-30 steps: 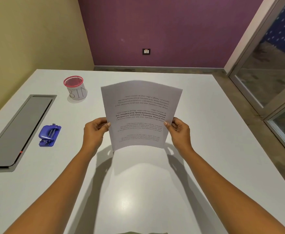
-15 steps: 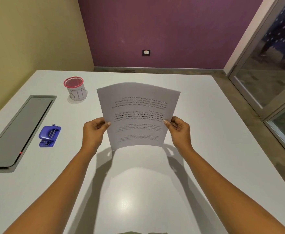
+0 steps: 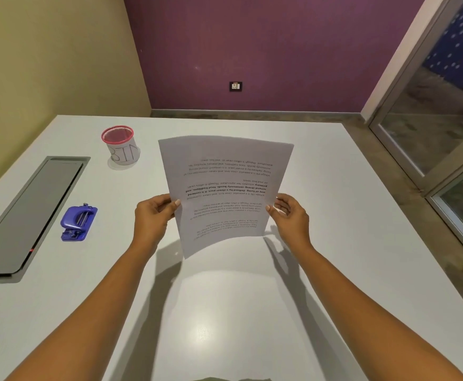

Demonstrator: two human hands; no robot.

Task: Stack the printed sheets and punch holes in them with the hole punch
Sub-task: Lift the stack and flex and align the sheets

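I hold the printed sheets (image 3: 224,171) upright above the middle of the white table (image 3: 334,243), with the text upside down to me. My left hand (image 3: 153,218) pinches their left edge and my right hand (image 3: 290,218) pinches their right edge. The sheets' bottom edge hangs just above the tabletop and curves slightly. The blue hole punch (image 3: 77,222) lies on the table well to the left of my left hand, untouched.
A small cup with a red rim (image 3: 120,145), labelled BIN, stands at the back left. A grey recessed panel (image 3: 24,215) runs along the table's left side. A glass door (image 3: 444,119) is on the right.
The sheets have shifted slightly left and tilted, their lower left corner now dipping lower. Both hands keep their grip in nearly the same place.
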